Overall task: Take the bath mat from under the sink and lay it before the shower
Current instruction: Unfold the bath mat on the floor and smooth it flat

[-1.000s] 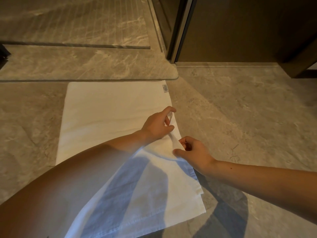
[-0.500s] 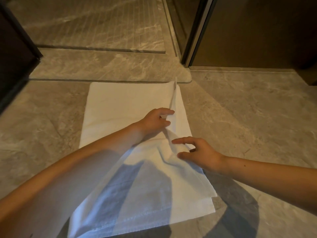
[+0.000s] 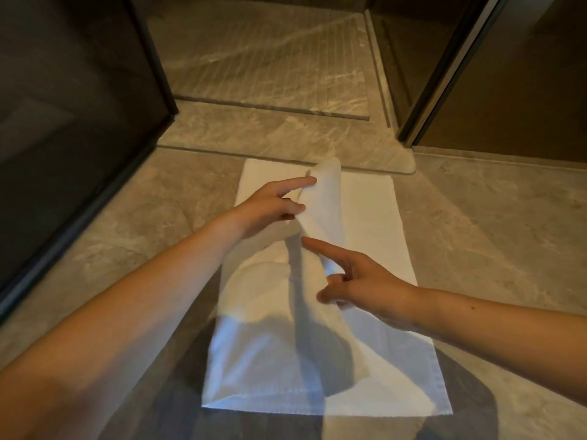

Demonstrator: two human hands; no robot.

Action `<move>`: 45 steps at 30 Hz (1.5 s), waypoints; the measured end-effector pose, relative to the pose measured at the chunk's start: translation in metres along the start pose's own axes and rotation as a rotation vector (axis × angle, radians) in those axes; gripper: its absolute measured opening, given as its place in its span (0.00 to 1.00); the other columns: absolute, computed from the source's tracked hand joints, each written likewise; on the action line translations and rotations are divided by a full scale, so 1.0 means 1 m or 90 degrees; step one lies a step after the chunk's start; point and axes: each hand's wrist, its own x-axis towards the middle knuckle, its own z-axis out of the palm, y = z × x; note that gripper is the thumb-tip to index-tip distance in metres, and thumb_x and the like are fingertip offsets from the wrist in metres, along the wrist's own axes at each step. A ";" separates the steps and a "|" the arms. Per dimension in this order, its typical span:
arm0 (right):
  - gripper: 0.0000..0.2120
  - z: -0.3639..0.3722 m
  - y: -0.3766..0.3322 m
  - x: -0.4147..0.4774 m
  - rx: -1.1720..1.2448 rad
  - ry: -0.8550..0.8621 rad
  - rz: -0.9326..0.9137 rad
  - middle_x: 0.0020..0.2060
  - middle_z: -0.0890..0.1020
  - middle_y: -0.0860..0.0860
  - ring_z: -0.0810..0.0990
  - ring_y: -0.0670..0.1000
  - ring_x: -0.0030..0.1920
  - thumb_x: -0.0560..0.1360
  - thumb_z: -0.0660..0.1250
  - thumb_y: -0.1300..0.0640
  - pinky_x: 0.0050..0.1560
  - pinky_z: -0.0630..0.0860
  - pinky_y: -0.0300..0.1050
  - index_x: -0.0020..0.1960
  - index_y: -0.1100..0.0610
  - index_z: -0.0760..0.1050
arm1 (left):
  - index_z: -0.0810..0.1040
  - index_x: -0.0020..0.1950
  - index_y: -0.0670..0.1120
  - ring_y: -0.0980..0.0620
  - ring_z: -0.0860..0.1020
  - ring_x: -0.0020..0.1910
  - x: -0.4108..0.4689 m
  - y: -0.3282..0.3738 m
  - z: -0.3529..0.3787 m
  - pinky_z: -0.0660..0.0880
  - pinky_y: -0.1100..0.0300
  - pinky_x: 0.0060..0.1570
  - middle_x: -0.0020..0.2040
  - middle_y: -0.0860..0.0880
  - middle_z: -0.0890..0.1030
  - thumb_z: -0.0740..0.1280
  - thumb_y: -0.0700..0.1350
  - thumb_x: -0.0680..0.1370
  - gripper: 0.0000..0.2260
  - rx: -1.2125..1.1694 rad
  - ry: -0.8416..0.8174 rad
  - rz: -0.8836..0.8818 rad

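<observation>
- The bath mat (image 3: pixel 365 249) lies on the floor (image 3: pixel 476 233), its far edge just beside the raised sill (image 3: pixel 286 144) of the shower (image 3: pixel 263 65); that looks like the right spot, so what is left seems to be opening it flat.
- The left hand (image 3: pixel 270 208) has a narrow grip on a lifted flap of the mat: thumb and fingers pinch the cloth so that it stands up as a soft ridge along the middle, probably to turn the fold over to one side.
- The right hand (image 3: pixel 359 281) has a wide grip, fingers spread and holding nothing; the forefinger points at the ridge and the hand hovers close over the cloth, well placed to press down or smooth the layer beneath.
- The mat is white, thin woven cloth with a stitched hem at the near edge; it is limp and creases easily.
- The floor is grey-beige veined stone, smooth and hard; the shower floor has fine parallel grooves.
- A dark glass panel (image 3: pixel 79 122) stands at the left.
</observation>
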 end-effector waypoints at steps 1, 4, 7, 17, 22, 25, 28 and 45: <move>0.36 0.007 -0.006 0.005 0.010 -0.013 -0.009 0.21 0.72 0.40 0.74 0.36 0.29 0.73 0.68 0.66 0.40 0.73 0.36 0.71 0.36 0.65 | 0.76 0.67 0.56 0.60 0.73 0.64 -0.006 0.003 -0.010 0.75 0.62 0.57 0.70 0.57 0.70 0.66 0.34 0.75 0.24 0.004 0.013 0.008; 0.36 0.029 -0.025 0.022 0.017 -0.055 -0.036 0.22 0.74 0.38 0.75 0.33 0.31 0.73 0.67 0.67 0.42 0.73 0.36 0.71 0.35 0.64 | 0.75 0.68 0.56 0.54 0.66 0.71 -0.029 0.013 -0.041 0.73 0.59 0.61 0.72 0.58 0.67 0.66 0.35 0.75 0.25 0.027 0.066 0.011; 0.36 0.057 -0.045 0.043 0.013 -0.101 -0.060 0.24 0.75 0.38 0.77 0.35 0.35 0.73 0.68 0.67 0.45 0.76 0.38 0.70 0.33 0.65 | 0.74 0.68 0.58 0.52 0.59 0.75 -0.059 0.016 -0.077 0.68 0.53 0.68 0.75 0.56 0.65 0.65 0.35 0.76 0.25 0.053 0.118 0.014; 0.37 0.155 -0.073 0.108 0.121 -0.240 -0.110 0.57 0.68 0.30 0.81 0.36 0.50 0.74 0.69 0.67 0.39 0.78 0.31 0.74 0.38 0.63 | 0.74 0.66 0.62 0.50 0.59 0.74 -0.143 0.010 -0.171 0.62 0.52 0.71 0.73 0.59 0.65 0.61 0.32 0.78 0.26 0.068 0.216 -0.035; 0.33 0.191 -0.071 0.130 0.140 -0.276 -0.126 0.60 0.68 0.29 0.80 0.35 0.47 0.75 0.68 0.64 0.38 0.76 0.28 0.70 0.35 0.64 | 0.73 0.68 0.59 0.49 0.59 0.75 -0.168 -0.004 -0.200 0.61 0.47 0.73 0.74 0.57 0.64 0.60 0.32 0.78 0.26 0.091 0.261 -0.085; 0.32 0.209 -0.064 0.140 0.136 -0.270 -0.110 0.67 0.65 0.34 0.75 0.45 0.59 0.76 0.68 0.64 0.43 0.78 0.31 0.72 0.39 0.62 | 0.72 0.70 0.58 0.48 0.65 0.71 -0.174 -0.017 -0.208 0.70 0.57 0.62 0.76 0.55 0.63 0.60 0.32 0.78 0.26 0.122 0.271 -0.120; 0.33 0.221 -0.055 0.151 0.129 -0.261 -0.080 0.70 0.67 0.42 0.77 0.53 0.59 0.76 0.67 0.66 0.47 0.79 0.37 0.74 0.44 0.62 | 0.70 0.71 0.57 0.41 0.67 0.69 -0.174 -0.033 -0.214 0.71 0.55 0.60 0.76 0.51 0.62 0.61 0.32 0.78 0.27 0.157 0.290 -0.162; 0.22 0.211 -0.019 0.180 -0.160 0.063 -0.334 0.62 0.76 0.55 0.76 0.54 0.57 0.74 0.60 0.69 0.56 0.73 0.38 0.67 0.60 0.72 | 0.56 0.78 0.50 0.44 0.55 0.76 -0.141 -0.088 -0.201 0.55 0.49 0.73 0.79 0.49 0.56 0.59 0.47 0.81 0.26 0.808 0.408 -0.122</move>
